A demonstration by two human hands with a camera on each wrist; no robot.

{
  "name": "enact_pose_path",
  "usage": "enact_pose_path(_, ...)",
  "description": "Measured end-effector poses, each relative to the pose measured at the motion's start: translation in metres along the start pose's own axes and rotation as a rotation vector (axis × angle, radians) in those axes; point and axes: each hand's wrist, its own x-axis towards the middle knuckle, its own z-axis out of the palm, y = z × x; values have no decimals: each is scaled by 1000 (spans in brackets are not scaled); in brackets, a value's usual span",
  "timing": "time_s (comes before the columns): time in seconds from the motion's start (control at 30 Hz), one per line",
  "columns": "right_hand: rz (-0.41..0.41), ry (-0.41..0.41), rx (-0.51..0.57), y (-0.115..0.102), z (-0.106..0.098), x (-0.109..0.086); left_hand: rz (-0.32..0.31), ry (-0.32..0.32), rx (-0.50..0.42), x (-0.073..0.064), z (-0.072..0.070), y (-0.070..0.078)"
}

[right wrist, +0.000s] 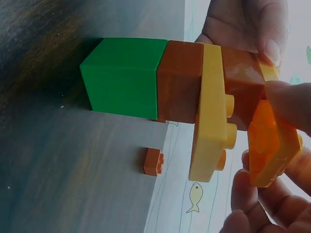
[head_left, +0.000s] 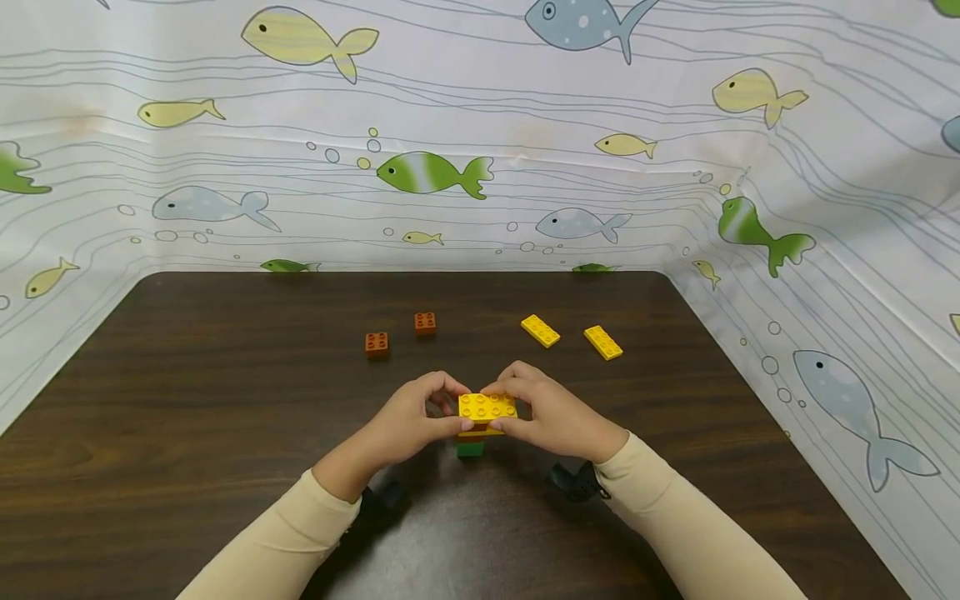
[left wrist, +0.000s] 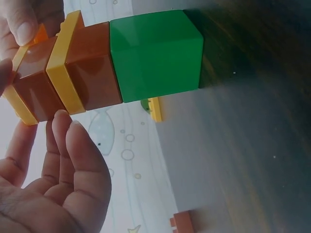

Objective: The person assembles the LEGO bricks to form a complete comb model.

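A small tower stands on the dark table, with a green block at its foot. Above that come a brown brick, a yellow plate jutting out to the right, and a second brown brick. The top piece is another yellow plate, studs up, which also overhangs to the right. My left hand pinches its left end, thumb in front and fingers behind. Thumb and fingers of my right hand grip its right part. In the right wrist view the overhanging plate's hollow underside shows.
Beyond the hands lie two loose brown bricks, a nearer one and a farther one. Two yellow plates, one left and one right, lie back right. A fish-patterned curtain borders the table's back and sides.
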Motion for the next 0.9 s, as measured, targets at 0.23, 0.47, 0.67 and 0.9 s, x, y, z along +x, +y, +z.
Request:
enact_pose_path(0.23, -2, 8, 13, 3, 1, -1, 3, -32, -26, 2, 0, -2)
enact_pose_path(0.47, -6, 10, 18, 1, 0, 0, -7, -54, -44, 2, -4, -6)
enact_pose_path(0.67, 10, 6, 0, -1, 0, 0, -21, 69, -23, 3, -16, -11)
enact_pose_path(0.9, 33, -2, -1, -3, 0, 0, -96, 226, 9, 9, -40, -20)
